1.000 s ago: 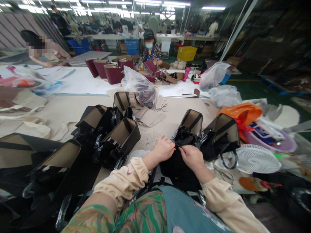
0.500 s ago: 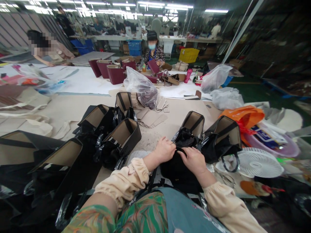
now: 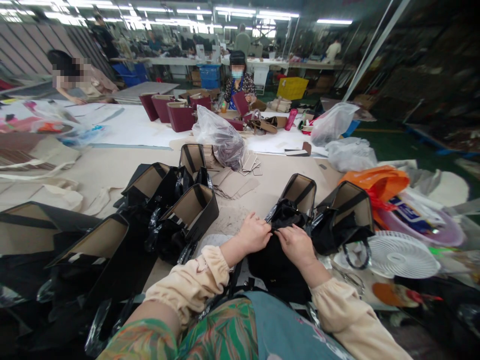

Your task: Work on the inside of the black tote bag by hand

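left hand [image 3: 254, 234]: fingertips pinching the black bag [image 3: 275, 267] by its edge
right hand [image 3: 296, 242]: same deal, pinching that edge just beside the left
black bag: lower middle of frame, upper end tucked under both hands
white grille [image 3: 401, 255]: lower right, near another bag [image 3: 352, 212]

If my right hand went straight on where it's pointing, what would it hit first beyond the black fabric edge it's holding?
Probably your bare left hand, which sits just across a small gap from your right hand, though depth is unclear.
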Demonstrator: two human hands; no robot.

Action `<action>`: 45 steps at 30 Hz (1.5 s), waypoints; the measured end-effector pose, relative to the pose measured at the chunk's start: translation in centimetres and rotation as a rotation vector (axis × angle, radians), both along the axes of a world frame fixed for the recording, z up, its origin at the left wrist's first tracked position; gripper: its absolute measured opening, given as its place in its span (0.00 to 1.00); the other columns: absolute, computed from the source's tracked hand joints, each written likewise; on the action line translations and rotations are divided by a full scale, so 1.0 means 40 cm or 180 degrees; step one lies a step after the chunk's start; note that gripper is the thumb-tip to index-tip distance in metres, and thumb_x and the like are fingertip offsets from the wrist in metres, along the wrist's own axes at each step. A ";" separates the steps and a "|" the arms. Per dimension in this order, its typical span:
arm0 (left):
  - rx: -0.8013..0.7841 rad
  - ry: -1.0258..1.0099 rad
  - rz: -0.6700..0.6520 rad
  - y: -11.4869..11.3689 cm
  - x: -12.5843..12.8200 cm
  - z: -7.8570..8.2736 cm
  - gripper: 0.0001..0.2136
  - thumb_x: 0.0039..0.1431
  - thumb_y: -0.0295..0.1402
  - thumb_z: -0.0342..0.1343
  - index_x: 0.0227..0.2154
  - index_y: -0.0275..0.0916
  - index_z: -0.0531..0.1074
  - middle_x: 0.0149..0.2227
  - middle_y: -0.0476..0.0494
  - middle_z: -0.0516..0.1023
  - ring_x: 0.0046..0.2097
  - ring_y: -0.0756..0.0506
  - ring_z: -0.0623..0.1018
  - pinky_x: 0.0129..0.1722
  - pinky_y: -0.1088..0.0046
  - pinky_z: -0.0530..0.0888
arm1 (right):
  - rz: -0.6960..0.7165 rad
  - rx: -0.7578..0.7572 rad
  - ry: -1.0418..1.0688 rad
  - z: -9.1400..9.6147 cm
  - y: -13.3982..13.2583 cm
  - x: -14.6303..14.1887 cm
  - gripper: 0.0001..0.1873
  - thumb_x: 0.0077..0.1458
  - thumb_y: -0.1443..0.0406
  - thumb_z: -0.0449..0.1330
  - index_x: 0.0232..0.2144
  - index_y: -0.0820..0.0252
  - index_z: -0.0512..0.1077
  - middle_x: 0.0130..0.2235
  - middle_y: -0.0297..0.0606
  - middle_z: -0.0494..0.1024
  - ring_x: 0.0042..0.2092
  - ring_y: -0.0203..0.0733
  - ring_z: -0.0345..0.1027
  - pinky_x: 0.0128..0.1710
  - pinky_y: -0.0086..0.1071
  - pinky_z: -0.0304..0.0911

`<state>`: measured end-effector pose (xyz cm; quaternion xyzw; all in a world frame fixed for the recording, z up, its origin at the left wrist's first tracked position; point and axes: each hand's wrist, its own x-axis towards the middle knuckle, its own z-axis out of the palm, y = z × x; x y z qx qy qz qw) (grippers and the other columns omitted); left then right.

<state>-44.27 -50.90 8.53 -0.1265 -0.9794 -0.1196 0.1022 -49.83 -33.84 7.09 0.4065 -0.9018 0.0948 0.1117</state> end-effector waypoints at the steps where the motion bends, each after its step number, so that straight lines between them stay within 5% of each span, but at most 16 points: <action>1: 0.0030 -0.0013 -0.0012 -0.001 0.002 0.000 0.07 0.54 0.36 0.54 0.29 0.38 0.72 0.32 0.44 0.75 0.39 0.44 0.72 0.53 0.57 0.60 | -0.0001 -0.0007 0.0023 -0.001 -0.001 0.000 0.14 0.59 0.63 0.50 0.29 0.58 0.74 0.28 0.36 0.77 0.33 0.37 0.69 0.51 0.33 0.53; 12: 0.0036 0.0115 0.0088 -0.007 0.006 -0.010 0.07 0.56 0.34 0.51 0.28 0.38 0.71 0.30 0.45 0.75 0.37 0.45 0.73 0.53 0.59 0.61 | -0.0107 0.0008 0.0109 0.006 -0.019 0.007 0.16 0.59 0.64 0.48 0.23 0.58 0.70 0.25 0.36 0.74 0.32 0.37 0.67 0.48 0.31 0.54; 21: 0.0127 0.0051 0.0093 -0.013 0.005 -0.009 0.07 0.54 0.32 0.51 0.28 0.38 0.72 0.30 0.44 0.74 0.36 0.45 0.72 0.55 0.57 0.58 | 0.0047 -0.0268 -0.0293 0.013 -0.008 0.000 0.18 0.57 0.58 0.53 0.47 0.59 0.69 0.35 0.38 0.76 0.39 0.39 0.68 0.42 0.30 0.59; 28: 0.0579 0.0033 -0.0088 -0.048 0.013 -0.004 0.06 0.53 0.35 0.55 0.32 0.41 0.74 0.33 0.46 0.71 0.39 0.46 0.70 0.54 0.58 0.59 | 0.0227 -0.0399 -0.0337 -0.006 -0.016 -0.015 0.12 0.59 0.61 0.52 0.40 0.56 0.73 0.34 0.36 0.78 0.37 0.36 0.70 0.42 0.30 0.61; 36: 0.1048 -0.0047 -0.0059 -0.063 0.028 -0.017 0.06 0.52 0.33 0.56 0.30 0.37 0.73 0.36 0.43 0.68 0.39 0.46 0.69 0.41 0.70 0.69 | 0.0234 -0.0403 -0.0302 -0.023 -0.010 -0.029 0.11 0.58 0.61 0.53 0.37 0.56 0.74 0.34 0.35 0.78 0.36 0.38 0.70 0.48 0.35 0.59; 45: 0.1498 -0.0217 0.0469 -0.068 0.060 -0.025 0.12 0.49 0.29 0.57 0.39 0.38 0.67 0.39 0.44 0.73 0.41 0.47 0.74 0.42 0.70 0.71 | 0.0229 -0.0419 -0.0301 -0.027 -0.004 -0.030 0.11 0.58 0.61 0.53 0.38 0.56 0.74 0.36 0.34 0.78 0.38 0.38 0.71 0.51 0.36 0.57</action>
